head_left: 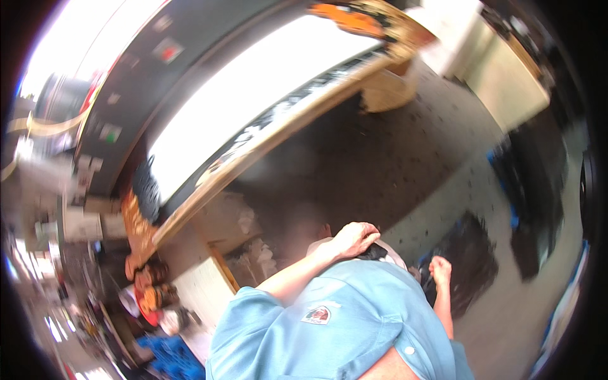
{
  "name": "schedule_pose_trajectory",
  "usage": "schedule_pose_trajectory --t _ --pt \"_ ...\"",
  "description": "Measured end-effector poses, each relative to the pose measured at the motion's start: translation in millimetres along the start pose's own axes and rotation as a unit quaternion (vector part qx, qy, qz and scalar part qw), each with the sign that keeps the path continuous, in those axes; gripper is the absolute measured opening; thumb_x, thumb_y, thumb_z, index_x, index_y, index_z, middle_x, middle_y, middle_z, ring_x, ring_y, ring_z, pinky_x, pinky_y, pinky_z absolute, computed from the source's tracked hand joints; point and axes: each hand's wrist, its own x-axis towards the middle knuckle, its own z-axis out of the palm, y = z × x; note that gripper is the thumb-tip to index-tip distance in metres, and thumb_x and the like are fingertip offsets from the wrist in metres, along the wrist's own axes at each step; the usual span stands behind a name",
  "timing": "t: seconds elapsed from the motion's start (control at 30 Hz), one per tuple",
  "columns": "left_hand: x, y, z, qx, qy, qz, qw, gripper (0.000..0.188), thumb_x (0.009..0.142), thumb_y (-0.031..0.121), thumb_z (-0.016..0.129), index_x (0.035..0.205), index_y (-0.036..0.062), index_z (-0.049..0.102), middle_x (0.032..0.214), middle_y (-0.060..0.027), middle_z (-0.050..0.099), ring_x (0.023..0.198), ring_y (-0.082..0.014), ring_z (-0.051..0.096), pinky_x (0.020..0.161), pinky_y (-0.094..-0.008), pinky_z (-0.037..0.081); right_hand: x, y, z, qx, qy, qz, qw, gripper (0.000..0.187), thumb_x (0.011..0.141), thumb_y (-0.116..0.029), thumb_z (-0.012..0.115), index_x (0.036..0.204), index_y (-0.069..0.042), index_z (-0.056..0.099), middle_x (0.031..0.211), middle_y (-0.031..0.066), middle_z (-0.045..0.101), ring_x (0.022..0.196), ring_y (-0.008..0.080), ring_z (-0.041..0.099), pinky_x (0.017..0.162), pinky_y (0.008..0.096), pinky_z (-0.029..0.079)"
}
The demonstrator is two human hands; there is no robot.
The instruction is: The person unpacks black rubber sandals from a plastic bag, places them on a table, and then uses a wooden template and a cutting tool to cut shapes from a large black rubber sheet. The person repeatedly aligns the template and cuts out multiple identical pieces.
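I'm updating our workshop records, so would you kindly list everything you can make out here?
Bench: 1, white top, wooden edge, upper centre
Panel: 1, dark grey, upper left
Orange item: 1, orange, bench's upper-right end
Dark bundle: 1, blue-grey, bench's lower-left end
Box-like unit: 1, cream, upper right
Black material: count unclear, black, right side
Dark heap: 1, black, floor, lower right
Blue items: count unclear, blue, lower left
Floor: 1, grey, centre and right
Blurred clutter: uncountable, mixed colours, far left
Shirt: 1, light blue, lower centre
Left hand: 1, bare, lower centre
Right hand: 1, bare, lower right
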Motion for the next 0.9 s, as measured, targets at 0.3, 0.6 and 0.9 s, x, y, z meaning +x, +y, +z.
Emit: schedule_pose_trajectory --t 0.3,0.6,0.9 --pt "-108 -102 -79 -0.073 0.261 -0.072 0.96 0.034 0.105 0.028 0.063 0.117 -0.0014 0.077 0.116 -0.0211 0.077 0.11 -0.0378 0.073 0.096 -0.0449 0.058 -41 -234 150 -0.183 -0.172 -0.325 0.912 0.036 0.099 -0.022 0.073 0.127 0.002 0.073 0.095 0.0053 0.077 0.087 0.0124 0.068 0.081 0.0289 0.056" --pt "-253 -159 -208 -0.068 0.689 -0.061 0.718 0.015 0.105 0.01 0.067 0.109 -0.0002 0.078 0.096 -0.0102 0.079 0.088 -0.016 0.075 0.081 -0.0298 0.059 -163 -341 278 -0.201 -0.221 -0.485 0.822 0.02 0.098 -0.012 0.073 0.112 0.001 0.078 0.095 0.0084 0.076 0.082 0.0141 0.07 0.074 0.03 0.055" --pt "-243 -194 -276 0.097 0.754 -0.09 0.644 0.013 0.098 0.015 0.071 0.089 0.0067 0.075 0.087 -0.0118 0.074 0.082 -0.0326 0.07 0.076 -0.0447 0.051 -301 -494 361 0.008 -0.512 -0.499 0.699 0.027 0.111 -0.018 0.061 0.119 0.002 0.076 0.108 0.0095 0.073 0.095 0.0153 0.068 0.086 0.0289 0.055"
